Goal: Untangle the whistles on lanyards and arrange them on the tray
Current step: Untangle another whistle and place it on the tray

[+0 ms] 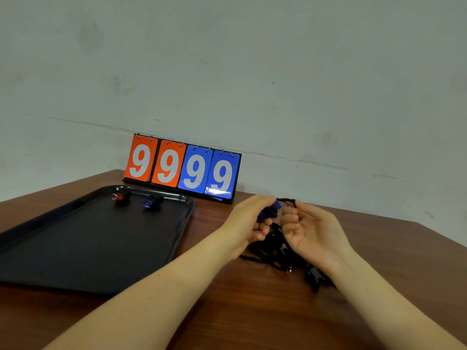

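Note:
A black tray (63,248) lies on the left of the brown table. At its far end sit a red whistle (118,197) and a blue whistle (151,202), each with a bundled black lanyard. To the right of the tray my left hand (249,223) grips a blue whistle (269,210) lifted off the table. My right hand (310,231) pinches that whistle's black cord (286,201) just beside it. Under both hands lies a tangle of black lanyards (280,253) with clips, partly hidden by my right wrist.
A flip scoreboard (183,168) showing 9 9 9 9 in orange and blue stands at the back against the wall, just behind the tray. The table's right edge (444,236) runs diagonally past my right hand.

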Demonstrator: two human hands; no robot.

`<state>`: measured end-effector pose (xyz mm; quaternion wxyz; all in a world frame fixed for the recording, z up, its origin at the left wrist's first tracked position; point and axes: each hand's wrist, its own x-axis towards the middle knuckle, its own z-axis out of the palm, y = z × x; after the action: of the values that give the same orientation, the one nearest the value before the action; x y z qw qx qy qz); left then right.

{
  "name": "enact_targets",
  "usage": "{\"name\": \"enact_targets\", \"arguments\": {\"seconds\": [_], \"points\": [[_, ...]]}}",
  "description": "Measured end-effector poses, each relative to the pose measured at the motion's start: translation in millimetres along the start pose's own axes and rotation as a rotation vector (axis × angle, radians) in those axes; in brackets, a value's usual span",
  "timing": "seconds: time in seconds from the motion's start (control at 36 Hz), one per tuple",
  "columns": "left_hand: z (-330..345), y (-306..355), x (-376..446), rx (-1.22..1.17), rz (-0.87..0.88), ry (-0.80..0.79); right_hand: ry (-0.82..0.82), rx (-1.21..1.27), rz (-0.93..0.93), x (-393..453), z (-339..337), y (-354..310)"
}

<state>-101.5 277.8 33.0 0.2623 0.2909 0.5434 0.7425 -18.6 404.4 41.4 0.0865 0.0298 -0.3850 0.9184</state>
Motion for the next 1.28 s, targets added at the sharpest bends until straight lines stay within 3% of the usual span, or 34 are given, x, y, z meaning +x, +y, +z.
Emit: {"name": "enact_targets", "arguments": {"seconds": [0.11, 0.31, 0.39, 0.58, 0.69, 0.75, 0.89, 1.06, 1.17, 1.28], "points": [[-0.1, 0.4, -0.5, -0.122, -0.032, -0.035, -0.007, -0.091, -0.012, 0.2, 1.5, -0.2], [-3.1, -1.5, 1.0, -0.218, -0.040, -0.061, 0.166, -0.669, -0.157, 4.8, -1.2, 11.3], [-4.7, -1.5, 2.7, -0.211, -0.057, -0.042, 0.137, -0.593, -0.173, 5.0, -1.2, 9.1], [-1.5, -4.6, 5.7, -0.101, -0.110, -0.026, 0.041, -0.050, -0.086, 1.5, 8.1, 7.2], [2.2, -3.6, 4.9, -0.170, -0.122, -0.033, 0.007, -0.028, -0.099, -1.0, 8.5, 6.8], [1.0, -1.3, 4.0, -0.256, -0.121, -0.040, 0.027, -0.158, -0.102, 0.4, 7.4, 6.4], [-5.3, -2.0, -0.1, -0.382, -0.096, -0.089, 0.127, -0.953, -0.265, 4.0, 2.1, 11.7], [-6.8, 1.2, -0.6, -0.269, -0.112, -0.096, 0.113, -1.629, -0.587, -5.9, -1.0, 9.7], [-12.0, -0.1, 3.3, -0.211, -0.168, -0.084, 0.063, -1.823, -0.711, -9.8, -5.4, 9.5], [-13.4, -1.2, 3.4, 0.010, -0.080, -0.053, 0.057, -1.871, -0.820, -7.6, -5.2, 9.2]]}}
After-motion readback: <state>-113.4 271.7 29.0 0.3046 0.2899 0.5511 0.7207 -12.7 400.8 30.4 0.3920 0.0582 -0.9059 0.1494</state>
